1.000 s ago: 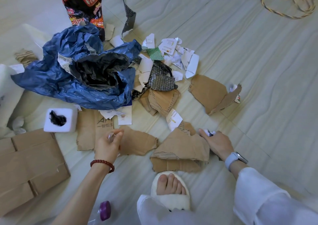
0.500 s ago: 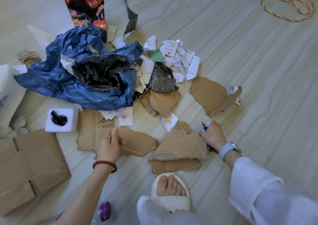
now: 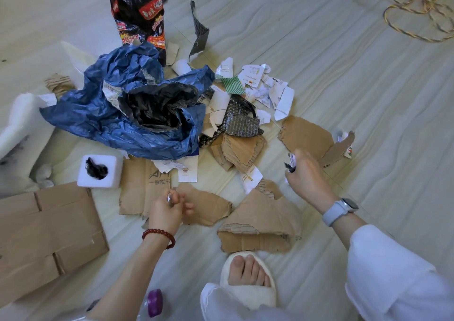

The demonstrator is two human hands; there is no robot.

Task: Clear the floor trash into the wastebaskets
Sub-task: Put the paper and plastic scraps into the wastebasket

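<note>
On cardboard [image 3: 147, 185], "智能生" print, hands [image 3: 169, 210] above

One head-worn view — looking steeply down, close over the floor [image 3: 368, 75].

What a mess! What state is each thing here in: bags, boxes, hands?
Blue plastic bag: crumpled, mouth open, on the floor.
Noodle wrapper: standing upright.
Foam block: on the floor, dark clump in its hollow.
Flattened cardboard box: lying flat.
Cardboard piece: torn, folded.
Left hand: pinching a small scrap.
Right hand: closed on small scraps.
</note>
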